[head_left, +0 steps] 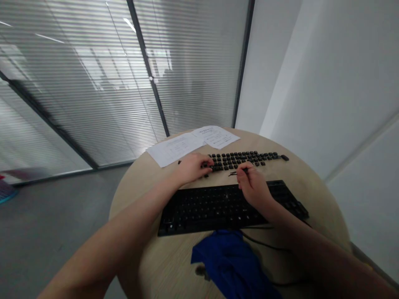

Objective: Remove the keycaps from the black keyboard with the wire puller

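Observation:
A black keyboard [218,207] lies on a round light-wood table [311,187], its keycaps taken off. Several loose black keycaps [246,158] are laid out in rows on the table behind it. My left hand [193,167] reaches past the keyboard's far edge to the left end of those rows, fingers curled on a keycap. My right hand [254,187] rests over the keyboard's far middle, closed on a small dark thin tool [238,171] that points left.
Two printed paper sheets [187,147] lie at the table's far edge. A blue cloth [230,259] sits at the near edge, with a black cable [264,245] running beside it. Glass partitions with blinds [124,83] and a white wall stand behind the table.

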Motion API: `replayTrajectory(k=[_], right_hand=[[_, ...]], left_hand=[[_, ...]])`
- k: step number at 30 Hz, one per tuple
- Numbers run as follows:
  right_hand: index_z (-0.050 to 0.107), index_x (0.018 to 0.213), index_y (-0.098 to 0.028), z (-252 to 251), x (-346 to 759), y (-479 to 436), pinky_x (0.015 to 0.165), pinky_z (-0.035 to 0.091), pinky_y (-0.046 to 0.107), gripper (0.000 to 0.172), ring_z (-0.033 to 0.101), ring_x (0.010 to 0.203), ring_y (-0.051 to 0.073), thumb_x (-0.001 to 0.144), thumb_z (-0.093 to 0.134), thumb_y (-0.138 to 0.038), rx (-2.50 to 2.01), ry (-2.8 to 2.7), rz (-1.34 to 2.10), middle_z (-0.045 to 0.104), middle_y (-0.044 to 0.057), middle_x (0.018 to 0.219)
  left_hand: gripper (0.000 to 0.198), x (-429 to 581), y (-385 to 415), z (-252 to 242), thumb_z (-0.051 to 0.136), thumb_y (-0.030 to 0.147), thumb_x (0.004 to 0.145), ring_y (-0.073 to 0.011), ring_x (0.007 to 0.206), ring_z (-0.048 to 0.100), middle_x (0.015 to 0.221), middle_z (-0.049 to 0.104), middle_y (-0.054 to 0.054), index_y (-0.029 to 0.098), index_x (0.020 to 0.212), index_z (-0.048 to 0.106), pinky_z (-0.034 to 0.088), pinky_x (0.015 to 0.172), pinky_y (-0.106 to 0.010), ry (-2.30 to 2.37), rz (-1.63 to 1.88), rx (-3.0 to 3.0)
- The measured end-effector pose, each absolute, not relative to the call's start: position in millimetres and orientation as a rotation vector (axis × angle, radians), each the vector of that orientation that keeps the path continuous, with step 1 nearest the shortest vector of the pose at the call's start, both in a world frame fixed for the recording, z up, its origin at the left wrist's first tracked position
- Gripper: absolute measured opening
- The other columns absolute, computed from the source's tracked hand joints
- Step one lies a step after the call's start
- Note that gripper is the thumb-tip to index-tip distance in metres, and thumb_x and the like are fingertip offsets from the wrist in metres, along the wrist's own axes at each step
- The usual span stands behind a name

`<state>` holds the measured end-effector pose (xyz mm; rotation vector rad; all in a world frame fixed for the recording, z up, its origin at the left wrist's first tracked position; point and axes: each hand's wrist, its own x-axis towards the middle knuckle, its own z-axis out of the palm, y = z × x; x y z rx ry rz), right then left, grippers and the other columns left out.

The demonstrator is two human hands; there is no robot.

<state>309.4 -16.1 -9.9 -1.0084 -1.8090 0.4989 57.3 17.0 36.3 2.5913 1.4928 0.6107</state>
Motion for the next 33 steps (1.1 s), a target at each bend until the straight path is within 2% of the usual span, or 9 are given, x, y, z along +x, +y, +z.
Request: replayTrajectory(k=[4, 10, 26, 30, 33], right_hand=[[0.052, 0.091, -0.025, -12.5, 310.0, -11.4, 0.055, 0.039, 0.028, 0.019, 0.055, 0.053, 0.017, 0.102, 0.048, -0.04, -1.009, -1.796, 0.518, 0.054, -0.003, 0.062], [0.053, 0.092, -0.025, -12.2, 310.2, -9.0, 0.053, 0.037, 0.028, 0.021, 0.053, 0.051, 0.017, 0.102, 0.05, -0.042, -0.996, -1.807, 0.523, 0.054, -0.003, 0.06], [0.053, 0.091, -0.025, -11.2, 307.5, -10.5, 0.054, 0.036, 0.029, 0.019, 0.052, 0.053, 0.017, 0.101, 0.049, -0.04, -0.956, -1.8, 0.529, 0.053, -0.003, 0.06], [0.053, 0.091, -0.025, -11.4, 307.4, -11.0, 0.054, 0.037, 0.029, 0.018, 0.052, 0.053, 0.017, 0.1, 0.05, -0.04, -0.957, -1.792, 0.537, 0.053, -0.003, 0.06], [0.054, 0.091, -0.025, -12.8, 307.1, -11.0, 0.056, 0.039, 0.029, 0.018, 0.053, 0.054, 0.017, 0.101, 0.05, -0.04, -0.957, -1.775, 0.551, 0.053, -0.003, 0.06]], left_hand=[[0.015, 73.9, 30.1, 26.7, 0.071, 0.022, 0.086, -0.0228, 0.093, 0.069, 0.098, 0.079, -0.003, 0.024, 0.099, 0.077, 0.05, 0.083, -0.034, 1.515, 0.374, 2.743], [0.012, 77.0, 33.5, 7.6, 0.071, 0.024, 0.084, -0.0252, 0.093, 0.067, 0.091, 0.079, -0.003, 0.024, 0.094, 0.079, 0.049, 0.087, -0.038, 1.514, 0.311, 2.788], [0.012, 72.2, 34.4, -2.5, 0.069, 0.03, 0.084, -0.0295, 0.101, 0.066, 0.094, 0.078, -0.005, 0.024, 0.092, 0.077, 0.044, 0.096, -0.048, 1.617, 0.295, 2.764], [0.011, 69.9, 33.5, 2.3, 0.071, 0.029, 0.084, -0.0287, 0.1, 0.067, 0.094, 0.078, -0.004, 0.024, 0.091, 0.077, 0.045, 0.095, -0.047, 1.643, 0.331, 2.75], [0.01, 65.1, 28.1, 14.0, 0.069, 0.028, 0.086, -0.0255, 0.097, 0.067, 0.094, 0.077, -0.004, 0.023, 0.091, 0.076, 0.047, 0.092, -0.042, 1.65, 0.407, 2.717]])
